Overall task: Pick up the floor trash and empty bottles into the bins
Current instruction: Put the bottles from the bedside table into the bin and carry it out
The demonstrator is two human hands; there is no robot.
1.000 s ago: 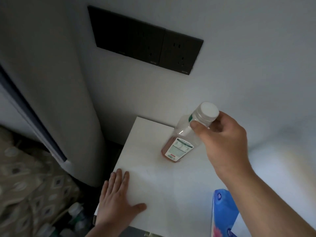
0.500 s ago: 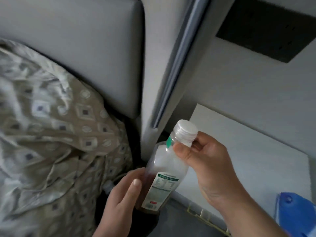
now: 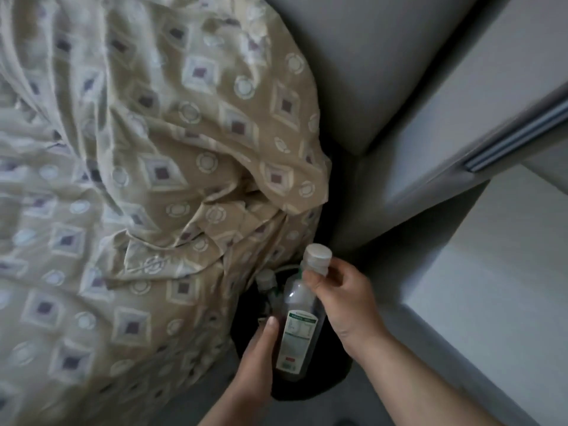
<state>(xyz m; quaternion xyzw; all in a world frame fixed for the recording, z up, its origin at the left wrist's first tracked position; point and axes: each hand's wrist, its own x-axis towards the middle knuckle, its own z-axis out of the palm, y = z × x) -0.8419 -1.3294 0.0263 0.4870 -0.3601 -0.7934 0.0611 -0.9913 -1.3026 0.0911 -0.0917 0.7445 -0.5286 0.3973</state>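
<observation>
A clear plastic bottle [image 3: 298, 327] with a white cap and a green-and-white label holds some dark liquid at its bottom. It hangs upright over a dark bin [image 3: 319, 385] on the floor between the bed and the nightstand. My right hand [image 3: 341, 298] pinches the bottle's neck just under the cap. My left hand [image 3: 256, 361] grips the lower part of the bottle from the left. Another capped bottle [image 3: 266, 284] stands inside the bin behind it.
A rumpled beige patterned duvet [image 3: 129, 179] fills the left and hangs beside the bin. A grey padded headboard [image 3: 368, 72] is above. The white nightstand top [image 3: 498, 272] lies to the right, grey floor [image 3: 384, 401] below.
The bottle left the nightstand and moved left and down to above the bin. My left hand came off the nightstand and took hold of the bottle's lower part. The view swung toward the bed.
</observation>
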